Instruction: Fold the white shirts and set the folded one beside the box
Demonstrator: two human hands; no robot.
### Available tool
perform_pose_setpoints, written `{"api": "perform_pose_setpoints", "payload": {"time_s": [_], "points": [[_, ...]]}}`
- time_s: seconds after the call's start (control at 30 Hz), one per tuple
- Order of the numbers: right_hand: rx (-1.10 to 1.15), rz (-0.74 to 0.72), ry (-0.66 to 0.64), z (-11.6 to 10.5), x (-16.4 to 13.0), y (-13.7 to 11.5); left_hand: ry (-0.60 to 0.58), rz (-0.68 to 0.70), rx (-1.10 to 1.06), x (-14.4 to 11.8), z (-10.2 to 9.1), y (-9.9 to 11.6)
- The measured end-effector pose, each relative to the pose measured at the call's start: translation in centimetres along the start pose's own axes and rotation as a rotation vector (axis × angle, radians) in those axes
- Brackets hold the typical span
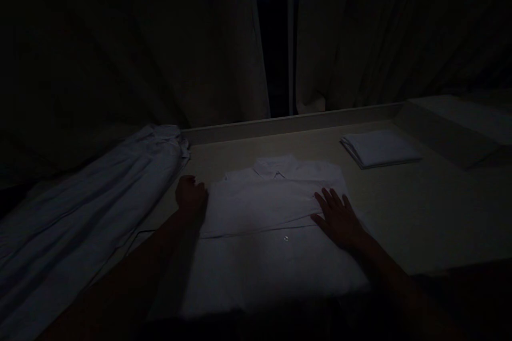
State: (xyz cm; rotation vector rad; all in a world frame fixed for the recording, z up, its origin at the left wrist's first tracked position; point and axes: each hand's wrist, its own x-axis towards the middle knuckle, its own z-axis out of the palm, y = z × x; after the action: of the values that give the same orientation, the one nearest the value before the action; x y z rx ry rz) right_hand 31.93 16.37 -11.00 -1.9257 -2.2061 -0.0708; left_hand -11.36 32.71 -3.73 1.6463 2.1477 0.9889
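Observation:
A white collared shirt (pixel 256 266) lies front up on the table before me, collar at the far side. A folded band of its cloth (pixel 256 208) runs crosswise over the chest, and one small round button (pixel 286 238) shows below it. My right hand (pixel 338 221) rests flat on the right end of this band, fingers spread. At the shirt's left edge is my left hand (pixel 191 194), its fingers curled in. Darkness hides whether anything is inside those fingers.
More pale cloth (pixel 100 197) lies heaped along the table's left side. A folded white garment (pixel 378 147) sits at the back right, near a pale box-like block (pixel 448 128). A low ledge (pixel 240 130) borders the table's back, with dark curtains (pixel 200 37) behind it.

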Motion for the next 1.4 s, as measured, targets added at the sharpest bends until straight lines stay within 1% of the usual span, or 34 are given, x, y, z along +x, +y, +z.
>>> {"api": "perform_pose_setpoints", "payload": {"time_s": [0.07,0.1,0.17,0.2,0.27,0.3,0.37,0.5,0.77,0.9,1.0,1.1,1.23,1.33,1.4], "points": [[0.005,-0.003,0.003,0.0,0.0,0.0,0.014,0.154,0.118,-1.0,0.6,-0.4],[0.006,-0.005,0.004,0.0,-0.1,0.0,-0.018,0.260,0.171,-1.7,1.1,-0.6],[0.007,-0.008,0.007,0.0,-0.1,0.0,-0.148,0.472,0.255,-2.8,2.4,-1.0],[0.006,-0.009,0.008,0.0,-0.1,0.0,-0.217,0.531,0.288,-3.3,3.1,-1.3],[0.000,-0.007,0.010,0.1,-0.1,0.0,-0.330,0.584,0.381,-3.8,4.4,-1.9],[-0.003,-0.005,0.011,0.1,0.0,0.0,-0.370,0.596,0.433,-3.8,4.9,-2.2],[-0.006,-0.004,0.014,0.2,0.0,0.0,-0.390,0.597,0.504,-3.8,5.6,-2.7],[0.006,-0.011,0.020,0.2,-0.1,0.1,-0.333,0.633,0.551,-3.9,5.8,-3.1],[-0.018,-0.011,0.000,-0.3,0.0,-0.1,-0.281,0.643,0.559,-4.6,5.6,-2.9],[-0.010,-0.012,0.020,-0.5,0.1,-0.2,-0.226,0.583,0.558,-4.8,5.8,-3.0],[0.003,-0.015,0.040,-0.4,0.1,-0.2,-0.216,0.547,0.553,-5.0,5.8,-3.0],[0.040,-0.003,0.098,-0.3,-0.1,-0.4,-0.208,0.564,0.552,-5.2,5.6,-3.0],[0.142,0.056,0.238,-0.8,0.3,0.3,-0.197,0.576,0.547,-5.1,5.6,-3.1],[0.238,0.191,0.372,-1.8,1.5,2.1,-0.193,0.566,0.507,-5.2,5.7,-3.0],[0.267,0.287,0.438,-2.3,2.6,3.6,-0.175,0.547,0.454,-5.4,5.6,-2.8]]}}
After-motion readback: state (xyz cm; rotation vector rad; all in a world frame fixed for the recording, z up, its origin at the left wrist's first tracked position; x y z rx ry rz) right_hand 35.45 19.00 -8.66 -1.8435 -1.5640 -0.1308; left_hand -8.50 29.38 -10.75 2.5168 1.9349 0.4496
